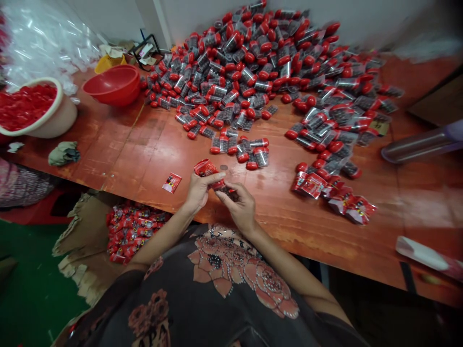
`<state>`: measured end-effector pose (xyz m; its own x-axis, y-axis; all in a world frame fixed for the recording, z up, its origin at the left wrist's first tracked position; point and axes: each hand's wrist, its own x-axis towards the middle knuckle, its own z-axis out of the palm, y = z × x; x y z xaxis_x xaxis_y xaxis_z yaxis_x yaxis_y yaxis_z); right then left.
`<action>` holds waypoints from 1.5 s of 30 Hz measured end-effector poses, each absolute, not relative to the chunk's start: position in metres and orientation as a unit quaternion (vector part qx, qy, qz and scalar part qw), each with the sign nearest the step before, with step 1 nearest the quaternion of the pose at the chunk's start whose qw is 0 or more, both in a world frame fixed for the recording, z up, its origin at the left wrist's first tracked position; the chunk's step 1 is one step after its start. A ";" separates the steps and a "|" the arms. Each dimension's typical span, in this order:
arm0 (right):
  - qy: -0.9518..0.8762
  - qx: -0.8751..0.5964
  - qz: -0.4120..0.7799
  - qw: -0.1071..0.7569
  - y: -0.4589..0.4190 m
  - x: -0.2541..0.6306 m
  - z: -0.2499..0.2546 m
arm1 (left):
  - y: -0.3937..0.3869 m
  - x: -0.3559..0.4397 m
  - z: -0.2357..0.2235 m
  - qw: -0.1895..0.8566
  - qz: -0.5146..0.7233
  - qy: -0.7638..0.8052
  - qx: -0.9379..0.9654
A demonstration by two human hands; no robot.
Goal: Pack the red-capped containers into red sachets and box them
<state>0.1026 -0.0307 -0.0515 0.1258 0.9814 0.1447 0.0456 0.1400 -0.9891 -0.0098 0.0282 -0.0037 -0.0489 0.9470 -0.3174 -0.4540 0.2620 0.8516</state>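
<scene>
The person's left hand (198,193) is closed narrowly, thumb and fingers pinching a red foil sachet (206,168) by its upper part, so that the sachet stands up just above the counter (108,164). The right hand (240,207) is curled close beside it, its fingers (231,189) gathered around a small dark-and-red object (230,193) that touches or nearly touches the sachet. The fingers and some blur hide most of it, so it is probably one of the capsules, though that is hard to say for sure. Both hands work over the counter's front edge, with a loose flat sachet (171,183) to the left and a small round disc (224,167) just above them. Clear capsules with red caps (235,72) and dark contents lie heaped across the counter, with a few lying apart within easy reach of the hands. Filled sachets (333,200) lie in a loose group to the right, and more fill a torn cardboard box (86,230) beside the person's left arm. A white basin (67,114) holds loose red pieces, beside an empty-looking red bowl (112,86).
</scene>
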 end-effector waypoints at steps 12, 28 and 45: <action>-0.499 -0.496 0.412 0.579 -0.029 0.108 -0.054 | 0.022 -0.016 -0.003 0.685 0.473 0.460 0.308; -0.452 -0.513 0.454 0.571 -0.030 0.106 -0.053 | 0.017 -0.010 -0.014 0.705 0.467 0.456 0.277; -0.408 -0.539 0.481 0.559 -0.022 0.114 -0.049 | 0.009 -0.007 -0.024 0.665 0.506 0.484 0.260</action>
<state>0.1137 -0.0222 -0.0487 0.2043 0.9769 -0.0634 -0.0988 -0.0438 -0.9941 -0.0075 0.0088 -0.0243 0.0197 0.9249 -0.3798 -0.4219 0.3521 0.8355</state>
